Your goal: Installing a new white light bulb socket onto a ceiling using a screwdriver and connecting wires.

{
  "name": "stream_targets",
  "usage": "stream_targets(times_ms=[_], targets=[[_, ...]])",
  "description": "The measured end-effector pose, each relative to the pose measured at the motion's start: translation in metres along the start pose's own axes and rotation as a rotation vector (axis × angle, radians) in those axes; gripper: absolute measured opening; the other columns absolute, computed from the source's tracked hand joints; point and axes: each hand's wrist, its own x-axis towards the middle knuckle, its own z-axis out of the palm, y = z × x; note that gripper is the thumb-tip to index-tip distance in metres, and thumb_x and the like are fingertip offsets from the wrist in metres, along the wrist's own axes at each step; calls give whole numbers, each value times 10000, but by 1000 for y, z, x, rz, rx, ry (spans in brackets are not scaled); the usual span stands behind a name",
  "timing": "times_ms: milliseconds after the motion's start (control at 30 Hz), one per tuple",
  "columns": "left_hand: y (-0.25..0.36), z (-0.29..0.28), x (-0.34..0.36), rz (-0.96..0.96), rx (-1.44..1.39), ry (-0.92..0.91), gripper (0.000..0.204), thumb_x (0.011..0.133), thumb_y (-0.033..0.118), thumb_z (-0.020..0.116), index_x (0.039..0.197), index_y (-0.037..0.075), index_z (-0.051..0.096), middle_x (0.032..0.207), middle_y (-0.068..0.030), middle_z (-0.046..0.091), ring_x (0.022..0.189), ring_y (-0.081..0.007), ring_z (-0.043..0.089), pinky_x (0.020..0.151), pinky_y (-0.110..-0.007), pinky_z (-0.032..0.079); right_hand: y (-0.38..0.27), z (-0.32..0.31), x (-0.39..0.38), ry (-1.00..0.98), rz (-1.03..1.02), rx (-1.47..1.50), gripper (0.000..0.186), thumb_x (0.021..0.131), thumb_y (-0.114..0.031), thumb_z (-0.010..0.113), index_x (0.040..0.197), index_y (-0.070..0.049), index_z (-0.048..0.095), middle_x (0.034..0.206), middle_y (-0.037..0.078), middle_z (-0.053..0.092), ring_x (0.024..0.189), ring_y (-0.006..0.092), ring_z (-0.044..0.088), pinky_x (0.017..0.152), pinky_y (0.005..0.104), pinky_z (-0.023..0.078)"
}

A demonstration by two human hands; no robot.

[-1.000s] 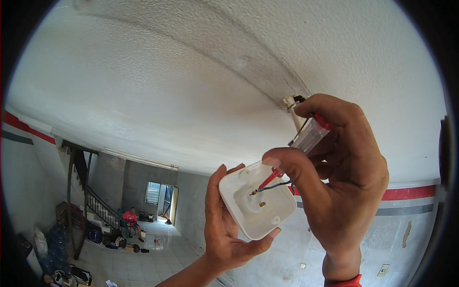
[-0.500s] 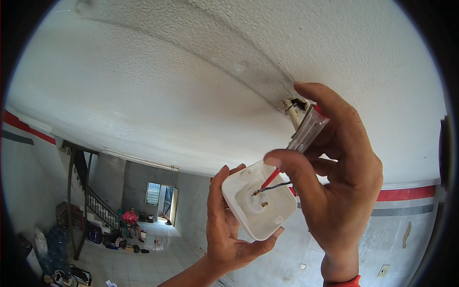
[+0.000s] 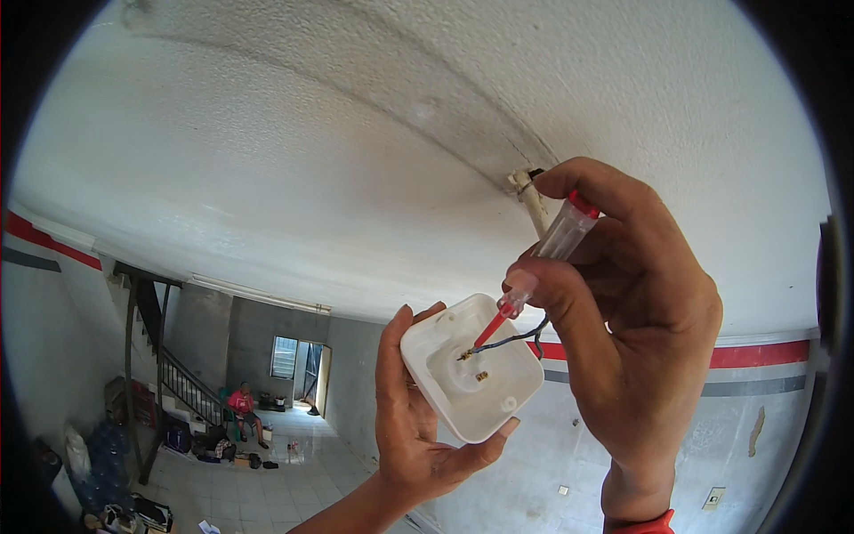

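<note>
A shallow white square housing [image 3: 501,388] with rounded corners is held up just below the ceiling, tilted so its open side faces me. Inside it, two small brass terminals [image 3: 482,376] sit on a raised round part in the middle. A dark blue-grey wire [image 3: 511,338] runs in over the right rim to the upper terminal, and the red shaft of a screwdriver [image 3: 567,235] points down at that same spot; whether the tip is seated in a screw is too small to tell. The left hand [image 3: 416,442] grips the housing from the left and below, fingers spread behind its side, thumb along the lower edge. The right hand [image 3: 645,307] holds the screwdriver's clear, red-capped handle, with the thumb at its lower end and the index finger curled near the cap; a red cuff [image 3: 654,525] shows at that wrist. Behind the handle, a pale pipe [image 3: 536,210] hangs from a dark opening in the textured white ceiling [image 3: 338,169]. Red and grey stripes cross the wall on the right. Far below on the left, a person in a reddish top [image 3: 241,402] sits near a staircase railing [image 3: 191,392], above a tiled floor [image 3: 311,463].
</note>
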Motion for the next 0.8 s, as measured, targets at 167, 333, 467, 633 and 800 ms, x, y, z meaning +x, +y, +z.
stream_targets(times_ms=[167,333,467,633,800], targets=[[-1,-3,0,-23,6,6,1124,713,79,811,1492,13,3,1452,-242,242,1339,-342,362,1055,-469,433,-19,16,1,67,40,-238,424,740,67,757,1128,50,585,1038,112,647,764,110,652,675,238,573],[-8,8,-6,21,47,22,1126,711,90,814,1490,10,4,1450,-247,242,1330,-342,377,1048,-463,446,17,3,-10,92,-239,-27,427,755,77,748,1142,52,569,976,115,652,746,116,654,674,242,580],[-7,18,-3,20,91,18,1128,711,107,817,1488,5,5,1444,-251,242,1328,-348,380,1040,-463,457,9,-14,-10,57,63,-51,407,776,78,733,1144,58,560,930,119,651,740,124,664,667,246,587],[-8,11,-5,49,189,17,1131,711,133,824,1487,-4,13,1440,-270,242,1334,-359,371,1038,-471,459,10,-6,-12,68,72,-24,410,786,70,725,1154,57,545,904,122,653,758,145,684,664,243,594],[-5,10,-2,91,159,2,1136,701,130,834,1485,-18,25,1436,-281,251,1342,-361,358,1044,-475,450,-13,6,-10,152,76,-194,449,772,47,740,1177,52,548,948,126,658,787,157,687,672,257,593]])
